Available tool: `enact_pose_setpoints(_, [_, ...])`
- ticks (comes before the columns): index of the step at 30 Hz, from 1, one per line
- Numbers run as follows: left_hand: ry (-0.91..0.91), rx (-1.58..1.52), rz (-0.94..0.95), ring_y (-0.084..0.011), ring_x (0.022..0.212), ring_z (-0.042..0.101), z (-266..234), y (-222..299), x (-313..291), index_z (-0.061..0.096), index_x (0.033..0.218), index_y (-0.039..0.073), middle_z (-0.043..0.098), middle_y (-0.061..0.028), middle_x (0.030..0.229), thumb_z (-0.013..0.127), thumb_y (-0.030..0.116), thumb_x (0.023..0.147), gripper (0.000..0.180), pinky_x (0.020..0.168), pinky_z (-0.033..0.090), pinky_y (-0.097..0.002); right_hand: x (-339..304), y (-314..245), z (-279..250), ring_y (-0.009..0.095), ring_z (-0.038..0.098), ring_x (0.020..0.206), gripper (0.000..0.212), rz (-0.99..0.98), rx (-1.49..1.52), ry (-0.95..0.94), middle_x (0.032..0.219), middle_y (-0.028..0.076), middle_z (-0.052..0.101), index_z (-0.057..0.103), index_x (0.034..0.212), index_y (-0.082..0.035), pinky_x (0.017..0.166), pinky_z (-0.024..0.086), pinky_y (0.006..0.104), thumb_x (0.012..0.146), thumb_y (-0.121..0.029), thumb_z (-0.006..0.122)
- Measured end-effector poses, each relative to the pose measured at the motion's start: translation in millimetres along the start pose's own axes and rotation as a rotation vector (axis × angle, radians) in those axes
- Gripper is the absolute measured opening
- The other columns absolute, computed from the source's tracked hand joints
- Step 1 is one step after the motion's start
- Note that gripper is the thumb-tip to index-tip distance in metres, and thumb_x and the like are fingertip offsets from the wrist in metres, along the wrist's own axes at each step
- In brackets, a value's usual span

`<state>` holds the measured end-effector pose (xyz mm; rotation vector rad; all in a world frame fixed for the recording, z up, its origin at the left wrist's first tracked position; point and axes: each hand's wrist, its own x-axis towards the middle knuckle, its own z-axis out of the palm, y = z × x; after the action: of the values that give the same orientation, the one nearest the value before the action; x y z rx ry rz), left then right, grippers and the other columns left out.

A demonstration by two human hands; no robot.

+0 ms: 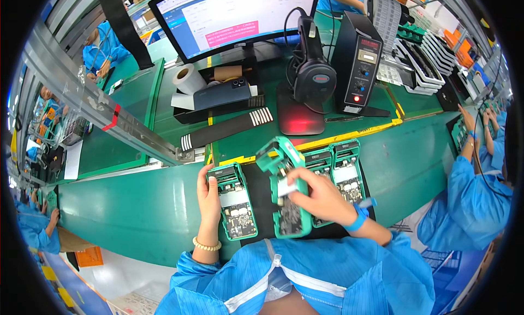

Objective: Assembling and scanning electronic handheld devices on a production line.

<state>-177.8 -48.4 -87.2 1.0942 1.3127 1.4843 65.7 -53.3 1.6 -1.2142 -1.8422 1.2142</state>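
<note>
while left fingers (203, 178) touch case (236, 198) | right fingers (307, 176) hold blurred case (290, 217)

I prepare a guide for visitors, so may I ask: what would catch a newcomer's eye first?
Probably the wide, bright black-framed monitor at the top, left of centre. Next, the red glow on the dark base below the black plastic handheld scanner, right of centre. Then, near the lower centre, green plastic cases holding circuit boards, with the bare left hand at the leftmost one and the bare right hand over a blurred one.

Bare hands (323, 199) at green-cased circuit boards (239, 219), monitor (234, 17) beyond
</note>
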Motion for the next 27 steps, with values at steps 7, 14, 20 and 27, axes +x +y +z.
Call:
enact_pose_setpoints(7, [-0.007,0.003,-0.001,-0.0105,0.093,0.046,5.9,5.7,-0.9,0.040,0.115,0.003,0.048,-0.0059,0.105,0.037,0.012,0.089,0.028,0.083,0.036,-0.0236,62.0,27.8,-14.6,0.025,0.054,0.057,0.017,0.085,-0.086,0.285,0.060,0.010,0.054,0.048,0.082,-0.009,0.054,0.039,0.0350,0.072,-0.022,0.052])
enact_pose_setpoints(14, [-0.028,0.009,0.020,-0.0104,0.093,0.046,4.1,3.7,-2.2,0.039,0.116,0.003,0.048,-0.0059,0.105,0.037,0.012,0.089,0.028,0.083,0.036,-0.0236,67.5,34.2,-31.1,0.015,0.041,0.042,0.017,0.074,-0.073,0.343,0.048,0.006,0.043,0.047,0.082,-0.008,0.044,0.030,0.0308,0.071,-0.020,0.052])
enact_pose_setpoints(20, [-0.024,0.060,0.050,-0.0092,0.089,0.045,-1.3,-1.5,0.5,0.039,0.117,0.003,0.047,-0.0053,0.104,0.037,0.014,0.090,0.029,0.080,0.036,-0.0222,32.8,16.7,-2.6,0.033,0.054,0.055,0.050,0.031,-0.082,0.163,0.063,0.016,0.054,0.029,0.118,-0.013,0.052,0.041,0.0401,0.072,-0.014,0.049])
enact_pose_setpoints(27, [-0.007,0.076,0.090,-0.0092,0.088,0.044,1.6,-1.2,-2.5,0.039,0.116,0.003,0.047,-0.0054,0.103,0.035,0.013,0.090,0.028,0.080,0.035,-0.0218,-8.1,38.7,36.2,0.033,0.056,0.049,0.057,0.123,-0.686,-0.047,0.055,0.020,0.055,0.024,0.120,0.012,0.047,0.046,0.0396,0.072,-0.008,0.047])
